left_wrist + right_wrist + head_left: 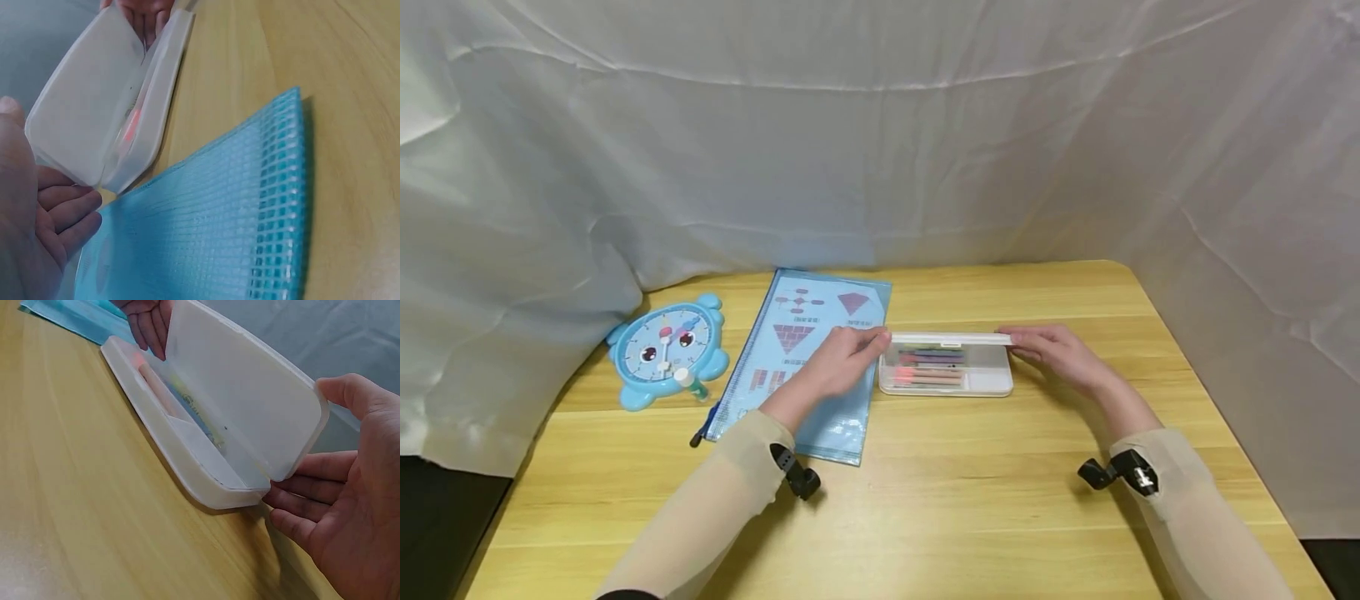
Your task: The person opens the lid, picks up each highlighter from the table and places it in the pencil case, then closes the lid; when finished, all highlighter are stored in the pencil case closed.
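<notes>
A white pencil case (992, 382) lies on the table in the head view, its lid (917, 338) hinged at the back and raised partway. Several pencils or pens (929, 377), some with pink ends, lie in the compartments. My left hand (842, 365) holds the lid's left end between thumb and fingers. At the opposite end, my right hand (1063, 358) grips the lid. In the right wrist view, the right thumb is on the lid's upper edge, with the other fingers near the hinge corner. The left wrist view shows the left fingers (72, 209) beside the hinge.
A blue mesh zipper pouch (850, 429) with a printed sheet inside lies under my left forearm, beside the case. Further left are a blue animal-shaped toy clock (658, 346) and a small glue stick (691, 384). Grey cloth (880, 167) hangs behind the wooden table (955, 508).
</notes>
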The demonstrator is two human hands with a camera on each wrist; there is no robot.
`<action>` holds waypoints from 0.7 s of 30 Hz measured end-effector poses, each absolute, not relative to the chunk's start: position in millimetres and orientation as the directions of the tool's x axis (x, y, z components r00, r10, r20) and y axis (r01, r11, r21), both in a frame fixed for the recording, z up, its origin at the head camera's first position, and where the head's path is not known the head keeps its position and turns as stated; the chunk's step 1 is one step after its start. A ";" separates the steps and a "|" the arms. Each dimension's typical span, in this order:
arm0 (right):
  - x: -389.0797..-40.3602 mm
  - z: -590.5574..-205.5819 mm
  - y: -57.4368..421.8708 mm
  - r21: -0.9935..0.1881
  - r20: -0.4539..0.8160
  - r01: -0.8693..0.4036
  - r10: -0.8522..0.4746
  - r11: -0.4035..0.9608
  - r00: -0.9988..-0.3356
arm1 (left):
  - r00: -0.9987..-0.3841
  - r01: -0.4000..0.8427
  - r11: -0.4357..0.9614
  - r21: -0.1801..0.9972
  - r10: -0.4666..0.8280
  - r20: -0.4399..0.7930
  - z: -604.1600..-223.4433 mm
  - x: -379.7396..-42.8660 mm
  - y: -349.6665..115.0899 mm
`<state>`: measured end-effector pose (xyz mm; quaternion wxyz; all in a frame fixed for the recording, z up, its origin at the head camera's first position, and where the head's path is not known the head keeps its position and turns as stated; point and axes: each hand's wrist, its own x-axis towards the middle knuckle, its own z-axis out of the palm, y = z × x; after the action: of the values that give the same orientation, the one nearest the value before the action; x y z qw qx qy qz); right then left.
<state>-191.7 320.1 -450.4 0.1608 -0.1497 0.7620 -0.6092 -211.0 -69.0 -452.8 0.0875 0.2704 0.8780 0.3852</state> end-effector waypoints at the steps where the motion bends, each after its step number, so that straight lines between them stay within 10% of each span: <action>1: -191.0 -450.3 320.2 -0.974 -0.069 -0.032 -0.426 0.225 -0.902 | -0.840 0.401 0.556 0.727 0.540 0.050 -452.2 -211.0 -69.1; 21: -184.4 -459.5 319.5 -0.831 -0.086 -0.172 -0.428 0.530 -0.900 | -0.801 0.357 0.606 0.710 0.590 -0.101 -455.2 -207.9 -72.2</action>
<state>-184.4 319.5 -459.5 0.1411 -0.1738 0.8631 -0.4528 -207.9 -72.2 -455.2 0.1651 0.2690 0.8809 0.3527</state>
